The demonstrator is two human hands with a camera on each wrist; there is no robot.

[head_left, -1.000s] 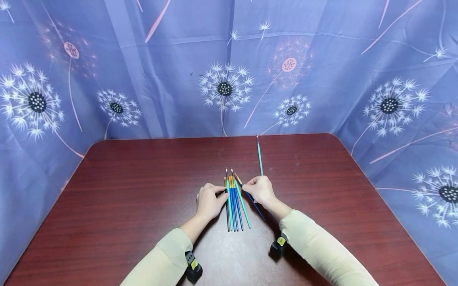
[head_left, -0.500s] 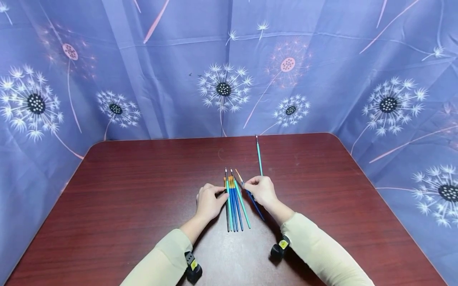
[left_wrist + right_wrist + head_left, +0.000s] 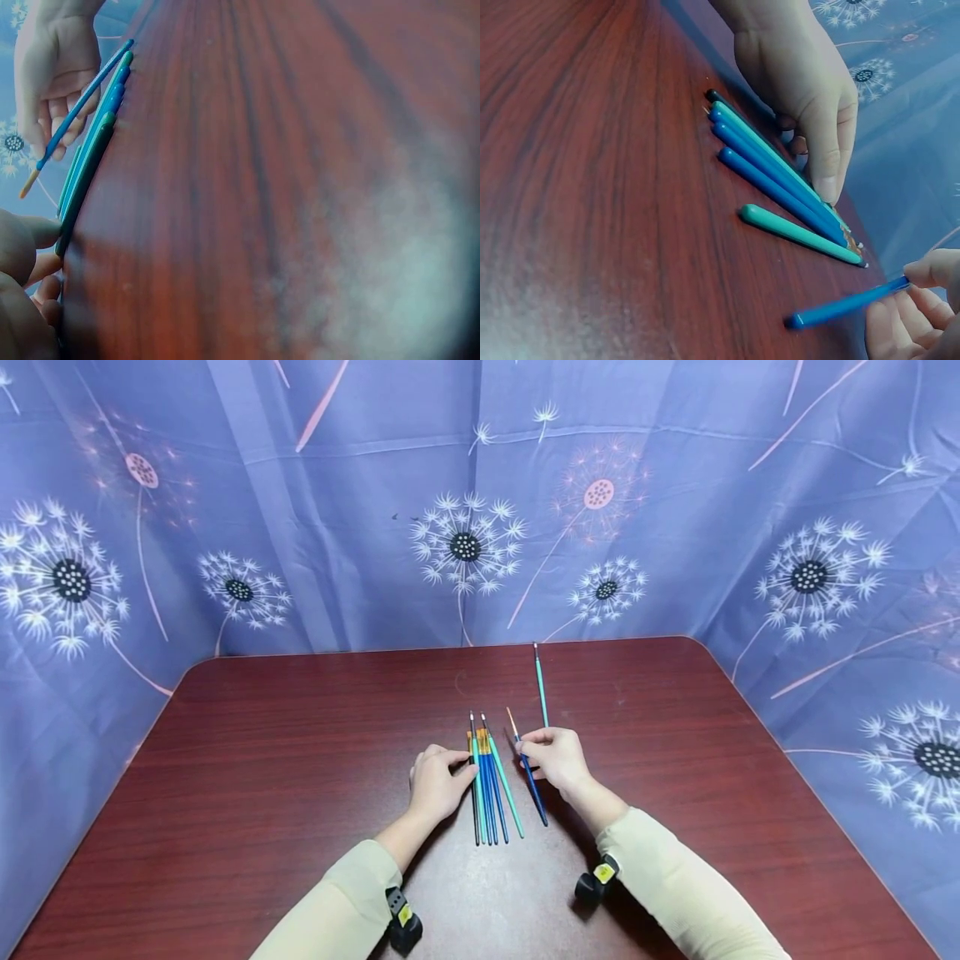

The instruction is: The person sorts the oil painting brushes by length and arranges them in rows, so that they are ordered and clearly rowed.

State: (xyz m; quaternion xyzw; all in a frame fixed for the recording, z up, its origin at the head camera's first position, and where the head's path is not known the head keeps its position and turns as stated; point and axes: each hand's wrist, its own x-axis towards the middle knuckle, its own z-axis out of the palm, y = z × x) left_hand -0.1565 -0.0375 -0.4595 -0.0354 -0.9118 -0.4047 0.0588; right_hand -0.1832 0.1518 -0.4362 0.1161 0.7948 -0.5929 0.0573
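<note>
Several paintbrushes lie side by side mid-table, bristles away from me: a black paintbrush [image 3: 476, 814] at the left edge, blue paintbrushes [image 3: 495, 802] in the middle, and a teal paintbrush [image 3: 508, 793] slanting at the right. My left hand [image 3: 438, 782] rests at the row's left side, thumb and index finger pinching at the black brush and the teal one beside it near their ferrules; the exact contact is partly hidden. To the right of the row, my right hand [image 3: 557, 760] pinches a blue paintbrush [image 3: 534, 789] with thin orange bristles near its ferrule. Its handle end points toward me.
Another teal paintbrush [image 3: 542, 685] lies apart behind my right hand, reaching to the table's back edge. The dark red wooden table [image 3: 300, 718] has a blue dandelion-print curtain [image 3: 360, 543] hanging around its back and sides.
My right hand has moved slightly right with the blue paintbrush, away from the row, and the brush has turned more upright in the head view. The left hand stays in place.
</note>
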